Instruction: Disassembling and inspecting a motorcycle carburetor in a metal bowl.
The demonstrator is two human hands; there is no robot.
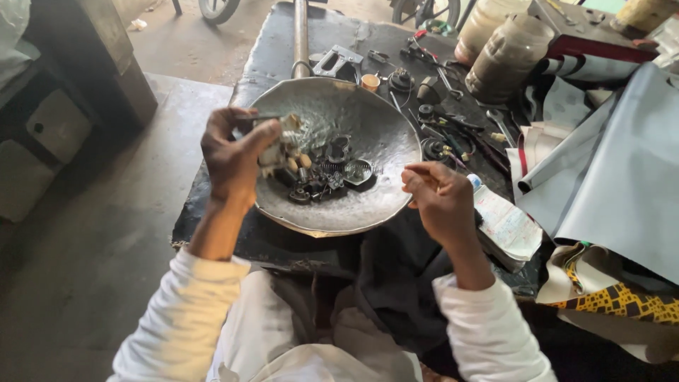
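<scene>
A wide, dented metal bowl (382, 134) rests on a dark mat in front of me. Small machine parts (327, 177) lie in its lower left: springs, rings and dark metal pieces. My left hand (230, 152) is raised over the bowl's left rim and grips a small pale metal part (277, 145) between thumb and fingers. My right hand (438, 198) hovers at the bowl's right rim with its fingers curled; whether something tiny is pinched in them I cannot tell.
Beyond the bowl lie scattered tools and parts (438, 106), a metal pipe (300, 35) and two large plastic jars (509, 53). Grey sheet material (608, 170), folded paper (506, 226) and patterned cloth (622, 301) sit at the right. Concrete floor (85, 233) is at the left.
</scene>
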